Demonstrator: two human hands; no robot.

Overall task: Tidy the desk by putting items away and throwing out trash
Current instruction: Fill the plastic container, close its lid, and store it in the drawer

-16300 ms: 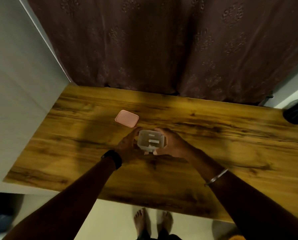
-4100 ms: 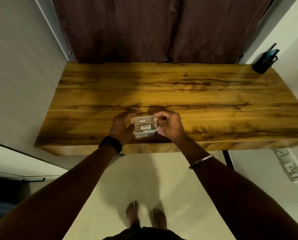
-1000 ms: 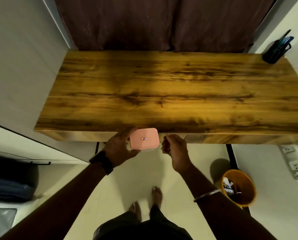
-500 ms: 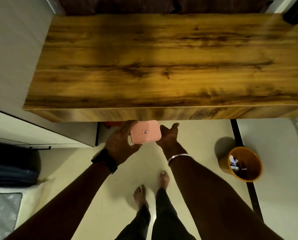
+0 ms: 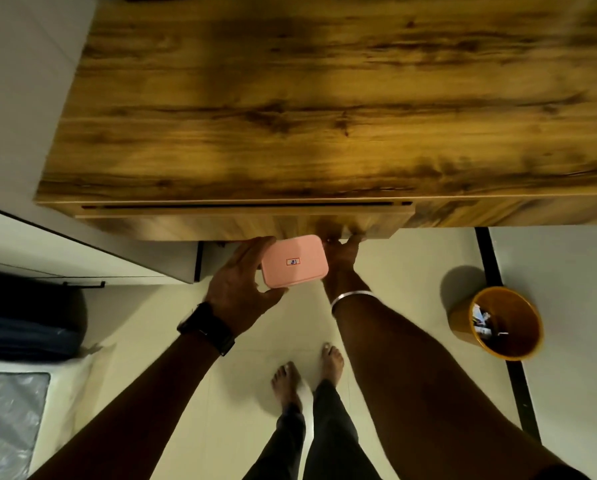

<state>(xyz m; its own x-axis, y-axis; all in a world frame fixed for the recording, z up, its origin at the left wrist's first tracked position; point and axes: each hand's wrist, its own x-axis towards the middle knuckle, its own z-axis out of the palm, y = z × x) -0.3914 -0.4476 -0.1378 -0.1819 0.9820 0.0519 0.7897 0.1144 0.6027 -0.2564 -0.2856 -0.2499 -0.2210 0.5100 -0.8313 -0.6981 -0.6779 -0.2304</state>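
1. Two bare feet (image 5: 307, 375) stand on the pale floor (image 5: 411, 265), close under the camera, dark trouser legs above them.
2. The left hand (image 5: 238, 289), a black watch (image 5: 207, 327) on its wrist, grips a box (image 5: 294, 261) with a pink lid from the left side, thumb under the near edge and fingers over the far corner.
3. The box hangs in the air just in front of the worktop's front face, a small label on its lid.
4. The right hand (image 5: 340, 252), a metal bangle (image 5: 350, 301) on its wrist, reaches under the drawer (image 5: 241, 216); its fingers curl on the lower edge of the drawer front.
5. The drawer stands slightly out, a dark slit along its top.
6. An orange bin (image 5: 498, 323) holding scraps stands on the floor to the right.
7. Beyond, the wooden worktop (image 5: 325, 98) spreads across the view.
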